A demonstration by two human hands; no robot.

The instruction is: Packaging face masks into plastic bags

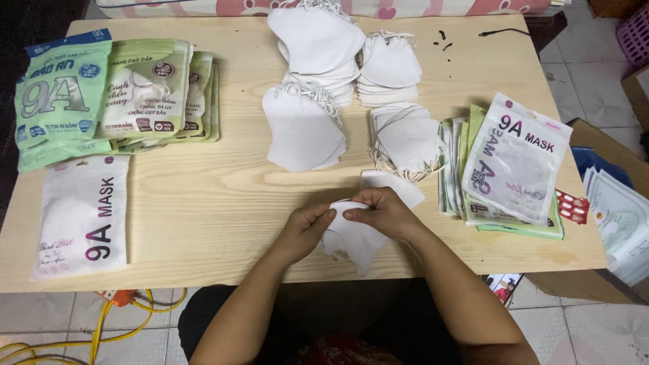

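Observation:
My left hand (305, 228) and my right hand (384, 211) meet at the front edge of a light wooden table (203, 203). Together they pinch the top of a small stack of white folded face masks (355, 243), which hangs partly over the table's edge. One more white mask (405, 188) lies flat just behind my right hand. Several piles of white masks (304, 128) with ear loops sit in the middle and at the back of the table.
Empty pouches (517, 159), white over green, are stacked at the right. Filled green packs (145, 88) and a filled white pack (84, 216) lie at the left. A cardboard box with papers (618, 216) stands on the floor right; yellow cable (101, 324) lies below left.

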